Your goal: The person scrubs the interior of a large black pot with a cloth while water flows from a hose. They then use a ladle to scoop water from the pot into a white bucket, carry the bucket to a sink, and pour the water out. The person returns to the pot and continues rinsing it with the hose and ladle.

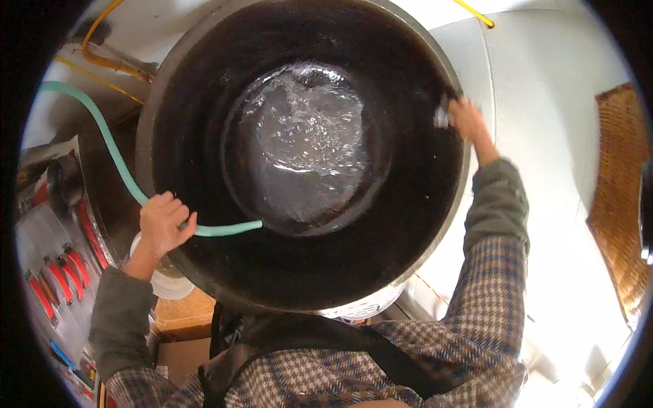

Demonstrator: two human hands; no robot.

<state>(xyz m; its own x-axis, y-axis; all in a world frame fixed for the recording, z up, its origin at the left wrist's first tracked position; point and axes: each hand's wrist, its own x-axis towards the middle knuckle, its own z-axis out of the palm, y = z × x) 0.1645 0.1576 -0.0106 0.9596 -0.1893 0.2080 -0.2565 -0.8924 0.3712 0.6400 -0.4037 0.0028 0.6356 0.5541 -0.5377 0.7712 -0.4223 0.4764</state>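
Note:
A large, round, dark wok-like vessel (316, 265) spreads out before me, with rippling clear water (306, 132) at its bottom. My left hand (166, 222) grips a pale green hose (116, 153) at the vessel's left rim. The hose's free end points right, over the inside of the vessel near the water's lower edge. At the right rim, my right hand (467, 118) has its fingers closed around a small whitish item (442, 117) that lies against the inner wall. Motion blur hides what that item is.
Several red-handled tools (58, 278) lie on a grey surface at the left. A white container (171, 283) and a cardboard box (183, 311) are below my left hand. Yellow tubing (94, 38) runs at the upper left. A woven mat (620, 204) is at the far right.

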